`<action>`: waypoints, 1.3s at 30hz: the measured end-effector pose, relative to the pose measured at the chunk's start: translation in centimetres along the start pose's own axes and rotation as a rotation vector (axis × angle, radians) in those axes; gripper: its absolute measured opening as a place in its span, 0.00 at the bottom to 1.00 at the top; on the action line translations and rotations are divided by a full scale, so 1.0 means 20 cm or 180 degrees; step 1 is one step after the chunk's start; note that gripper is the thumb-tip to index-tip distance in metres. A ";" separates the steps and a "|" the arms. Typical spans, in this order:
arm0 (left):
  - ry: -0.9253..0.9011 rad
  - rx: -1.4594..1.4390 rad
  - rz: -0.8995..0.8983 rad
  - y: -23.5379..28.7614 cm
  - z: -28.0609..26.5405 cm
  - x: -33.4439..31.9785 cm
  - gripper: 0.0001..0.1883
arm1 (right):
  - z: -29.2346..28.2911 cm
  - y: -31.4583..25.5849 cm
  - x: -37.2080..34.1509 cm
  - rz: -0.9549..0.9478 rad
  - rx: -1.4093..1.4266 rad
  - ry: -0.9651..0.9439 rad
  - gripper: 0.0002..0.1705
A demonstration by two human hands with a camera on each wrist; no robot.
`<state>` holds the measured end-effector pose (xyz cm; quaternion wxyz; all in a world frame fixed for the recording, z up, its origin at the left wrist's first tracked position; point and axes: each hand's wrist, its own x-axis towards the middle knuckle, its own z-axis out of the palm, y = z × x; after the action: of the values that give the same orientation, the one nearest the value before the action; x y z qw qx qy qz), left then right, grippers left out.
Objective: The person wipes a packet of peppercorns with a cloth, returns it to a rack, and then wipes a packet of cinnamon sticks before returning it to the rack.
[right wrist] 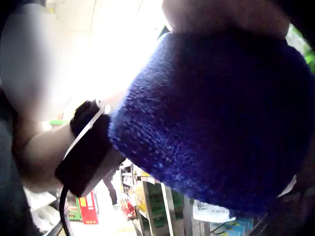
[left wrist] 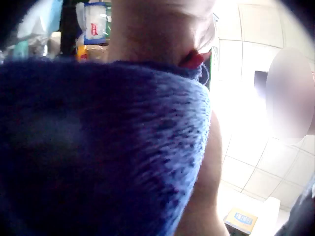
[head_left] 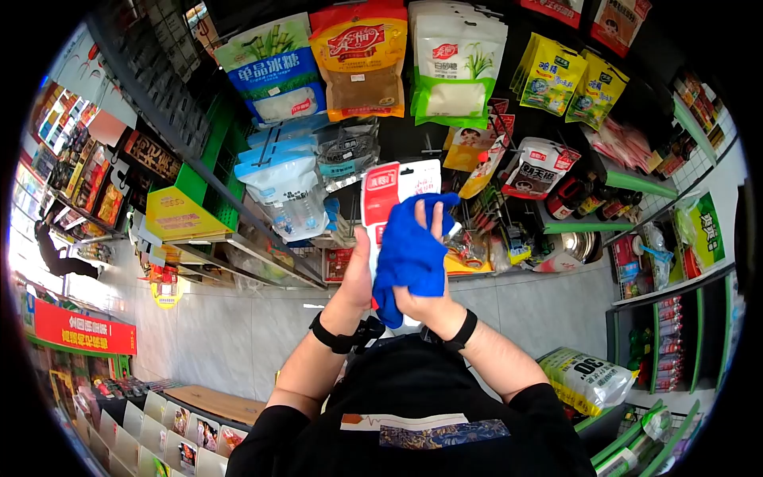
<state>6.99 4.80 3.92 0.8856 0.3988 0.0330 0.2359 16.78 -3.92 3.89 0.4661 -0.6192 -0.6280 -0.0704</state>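
Note:
In front of the chest, my left hand [head_left: 358, 274] holds a red and white packet [head_left: 381, 189] upright, with the thumb along its left edge. A blue cloth [head_left: 409, 258] covers much of the packet's front and right side. My right hand [head_left: 425, 304] grips this cloth low down, against the packet. Fingertips show at the cloth's upper right edge. In the left wrist view the cloth [left wrist: 162, 132] fills most of the picture, with a bit of red above it. Dark folds of the cloth [right wrist: 211, 118] hide the packet in the right wrist view.
Sugar bags [head_left: 358, 63] hang in a row on the display ahead, with blue and white bags [head_left: 282, 191] below. Yellow seasoning packets [head_left: 548, 79] hang at the right. A green and yellow shelf unit [head_left: 187, 211] stands left. A large sack [head_left: 588, 378] lies at the lower right.

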 end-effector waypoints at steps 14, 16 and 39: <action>-0.0002 0.0321 -0.0272 -0.11 -0.11 -0.07 0.39 | -0.05 0.08 0.17 0.0368 0.0267 0.0682 0.21; 0.0098 0.0316 -0.0268 -0.11 -0.13 -0.08 0.39 | -0.05 0.09 0.14 0.0413 0.0184 0.0601 0.26; 0.0124 0.0125 -0.0905 -0.02 -0.19 -0.09 0.30 | -0.14 -0.10 0.05 0.0305 -0.0415 0.0127 0.19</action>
<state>4.70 6.45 0.72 0.9013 0.4027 0.1110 0.1150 16.63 -5.49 7.15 0.4401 -0.6760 -0.5824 -0.1010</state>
